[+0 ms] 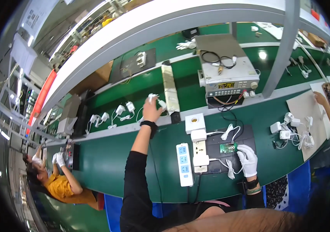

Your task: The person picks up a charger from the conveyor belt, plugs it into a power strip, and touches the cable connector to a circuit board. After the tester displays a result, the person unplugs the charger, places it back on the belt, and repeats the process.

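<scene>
My bare left hand (152, 110), with a black band at its wrist, reaches over the green conveyor belt. Its fingertips close on a white charger (153, 96), partly hidden by the fingers. Another white charger (162, 104) lies just right of them. On the black mat in front of me, my white-gloved right hand (247, 161) rests with fingers stretched to the right end of a green circuit board (227, 148). White chargers (200, 160) with bundled cables (230, 169) sit in a white socket strip (199, 147) left of the board.
A power strip (184, 164) with blue sockets stands left of the mat. A grey bench instrument (228, 79) stands behind. Chargers (119, 110) line the belt at left; more chargers (288, 128) pile up at right. Co-workers sit at both sides; a metal post (283, 50) rises at right.
</scene>
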The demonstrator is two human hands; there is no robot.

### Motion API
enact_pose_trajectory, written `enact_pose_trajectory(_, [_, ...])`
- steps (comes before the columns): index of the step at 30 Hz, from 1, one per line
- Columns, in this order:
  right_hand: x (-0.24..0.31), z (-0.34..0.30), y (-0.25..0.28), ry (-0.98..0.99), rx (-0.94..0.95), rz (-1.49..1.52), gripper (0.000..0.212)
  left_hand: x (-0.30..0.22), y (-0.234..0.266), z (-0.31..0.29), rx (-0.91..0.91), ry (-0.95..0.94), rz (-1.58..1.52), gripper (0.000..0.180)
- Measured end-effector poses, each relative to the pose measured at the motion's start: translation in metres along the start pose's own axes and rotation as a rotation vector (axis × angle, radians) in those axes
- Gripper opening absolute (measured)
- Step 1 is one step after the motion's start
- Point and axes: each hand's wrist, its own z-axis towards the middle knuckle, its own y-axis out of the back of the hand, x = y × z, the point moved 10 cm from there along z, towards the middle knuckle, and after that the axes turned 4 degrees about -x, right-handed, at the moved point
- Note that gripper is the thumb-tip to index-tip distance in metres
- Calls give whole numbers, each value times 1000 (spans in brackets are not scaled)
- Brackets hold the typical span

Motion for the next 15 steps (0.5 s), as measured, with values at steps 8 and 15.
enact_pose_trajectory(8, [-20,7,-24,-184,157,87,26,145,-68,-24,276,238,-72,43])
enact_pose_trajectory(15, [16,49,-34,141,241,-230,27,142,56,-64,-179,531,-937,29])
